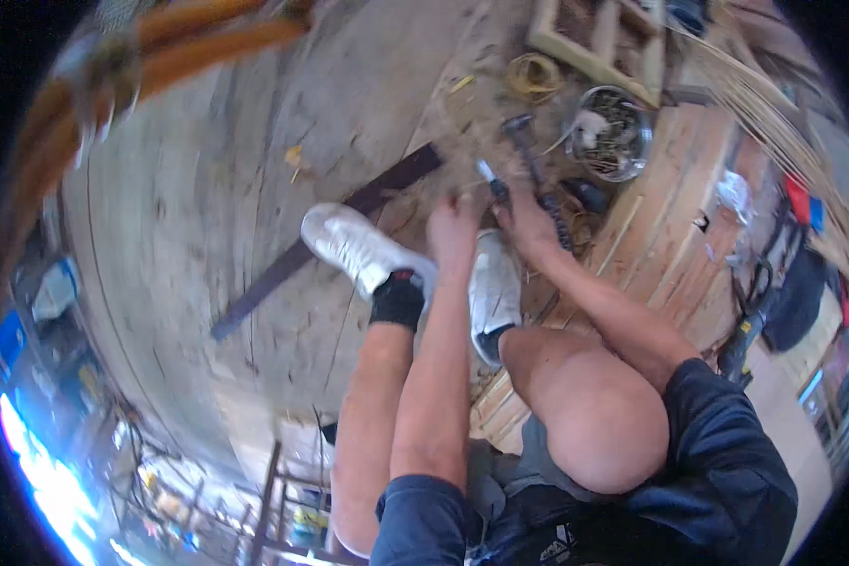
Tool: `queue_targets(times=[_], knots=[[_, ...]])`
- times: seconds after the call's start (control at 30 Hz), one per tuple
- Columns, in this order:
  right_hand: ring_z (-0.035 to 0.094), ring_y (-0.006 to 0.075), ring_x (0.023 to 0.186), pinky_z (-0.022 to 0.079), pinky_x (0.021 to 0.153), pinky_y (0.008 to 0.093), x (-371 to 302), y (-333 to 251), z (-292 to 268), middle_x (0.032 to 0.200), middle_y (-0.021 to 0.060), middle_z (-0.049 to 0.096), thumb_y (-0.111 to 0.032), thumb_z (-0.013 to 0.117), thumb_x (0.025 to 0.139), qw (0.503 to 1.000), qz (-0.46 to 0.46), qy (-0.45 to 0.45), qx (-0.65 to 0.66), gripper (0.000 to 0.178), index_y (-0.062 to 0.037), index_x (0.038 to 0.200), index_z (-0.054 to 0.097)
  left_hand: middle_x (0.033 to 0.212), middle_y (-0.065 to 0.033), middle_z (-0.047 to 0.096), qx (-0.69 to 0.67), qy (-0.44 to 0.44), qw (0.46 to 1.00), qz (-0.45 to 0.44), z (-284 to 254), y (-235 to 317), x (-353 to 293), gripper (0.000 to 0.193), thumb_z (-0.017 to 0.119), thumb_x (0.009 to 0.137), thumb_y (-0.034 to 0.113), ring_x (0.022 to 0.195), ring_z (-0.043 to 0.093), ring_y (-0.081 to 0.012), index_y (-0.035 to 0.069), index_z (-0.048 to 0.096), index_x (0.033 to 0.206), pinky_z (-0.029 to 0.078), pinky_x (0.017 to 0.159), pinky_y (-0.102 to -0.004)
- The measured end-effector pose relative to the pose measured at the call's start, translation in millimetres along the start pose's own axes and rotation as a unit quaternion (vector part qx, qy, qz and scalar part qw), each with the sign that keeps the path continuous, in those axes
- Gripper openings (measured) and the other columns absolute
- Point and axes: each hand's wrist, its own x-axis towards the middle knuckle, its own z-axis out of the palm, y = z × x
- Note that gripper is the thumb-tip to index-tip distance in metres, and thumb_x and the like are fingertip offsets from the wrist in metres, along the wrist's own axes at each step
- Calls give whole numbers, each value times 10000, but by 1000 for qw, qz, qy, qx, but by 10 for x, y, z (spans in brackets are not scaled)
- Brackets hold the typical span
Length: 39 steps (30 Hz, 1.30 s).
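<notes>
My right hand [528, 224] is closed around a slim dark-handled tool [498, 189] with a bright, pale tip; blur hides its exact kind. Close on its left, my left hand [454, 224] is curled into a closed shape, and whatever may be in its fingers cannot be made out. Both hands are just beyond my white shoes [496, 283]. A hammer [521, 140] with a dark head lies past the right hand. On the floor, a long dark strip of wood [325, 243] runs diagonally, passing behind the left shoe.
A round metal bowl [640, 156] holds many small nail-like pieces. Beyond it are a yellowish coil [534, 77] and a wooden frame [590, 66]. Light planks [674, 198] lie to the right, near a yellow-and-black tool [740, 344]. Orange-brown poles [189, 38] cross the upper left.
</notes>
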Motion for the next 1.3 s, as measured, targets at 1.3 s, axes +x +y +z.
queue_targets(times=[1.3], knots=[[624,371,977,511,816,449,2583,1495,-2216,1014,235,639,-110,546,825,942,252,203,-85,211,-12,974,659,1097,-202,556,303,371,821,310,-3718,488,-1389,537,648,844,239,924,574,-275,-34,429,1251,492,805,-379]])
